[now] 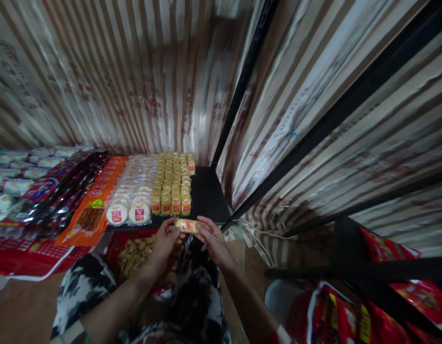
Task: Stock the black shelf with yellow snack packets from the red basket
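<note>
Between my two hands is a small yellow wrapped snack (187,226) with a red and white label. My left hand (167,239) pinches its left end, and my right hand (211,237) grips its right end. Just beyond, rows of similar yellow wrapped snacks (175,188) stand stacked on a black shelf (208,198). Left of these are rows of round white wrapped cakes (139,210) with red labels. Below my hands, a red basket (113,242) holds many loose yellow snacks (137,255), partly hidden by my left forearm.
An orange snack packet (88,217) and dark shiny packets (67,196) lie further left, with white packages (18,186) beyond. A black metal post (238,102) rises at the shelf's corner. Striped sheeting (135,71) hangs behind. Red bags (350,317) fill the lower right.
</note>
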The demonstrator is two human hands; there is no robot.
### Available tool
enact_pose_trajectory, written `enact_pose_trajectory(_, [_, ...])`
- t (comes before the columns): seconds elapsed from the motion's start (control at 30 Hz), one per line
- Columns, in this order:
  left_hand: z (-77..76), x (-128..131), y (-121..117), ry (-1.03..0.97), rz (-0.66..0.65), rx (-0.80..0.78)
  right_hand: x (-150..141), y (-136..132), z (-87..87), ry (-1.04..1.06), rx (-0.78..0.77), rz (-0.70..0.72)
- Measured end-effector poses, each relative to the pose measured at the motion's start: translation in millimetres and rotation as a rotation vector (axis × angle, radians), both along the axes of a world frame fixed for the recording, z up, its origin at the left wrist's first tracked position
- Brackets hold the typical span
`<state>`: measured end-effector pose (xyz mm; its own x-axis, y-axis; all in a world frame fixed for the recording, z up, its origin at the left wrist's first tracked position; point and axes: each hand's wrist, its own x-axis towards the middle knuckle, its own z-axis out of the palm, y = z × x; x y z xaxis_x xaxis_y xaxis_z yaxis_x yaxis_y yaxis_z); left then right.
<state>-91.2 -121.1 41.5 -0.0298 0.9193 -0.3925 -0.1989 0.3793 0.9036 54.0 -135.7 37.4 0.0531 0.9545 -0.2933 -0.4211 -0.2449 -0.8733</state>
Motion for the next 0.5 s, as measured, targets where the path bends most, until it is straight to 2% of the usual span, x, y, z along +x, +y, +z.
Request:
enact_pose_trajectory(0.1, [9.8, 26, 3, -0.222, 0.116, -0.107, 0, 6, -0.2, 0.071, 0.027, -0.157])
enact_pose_trajectory(0.2, [13.2, 52, 5, -0.319, 0.169, -0.114, -1, 11, -5.0, 0.086, 0.054, -0.257])
enact_pose_trajectory(0.37, [8.0, 83, 16, -0.289, 0.116, -0.095, 10, 29, -18.0, -0.042, 0.070, -0.338])
enact_pose_trajectory(0.5, [7.2, 98, 30, -0.137, 0.117, -0.163, 29, 62, -19.2, -0.182, 0.086, -0.363])
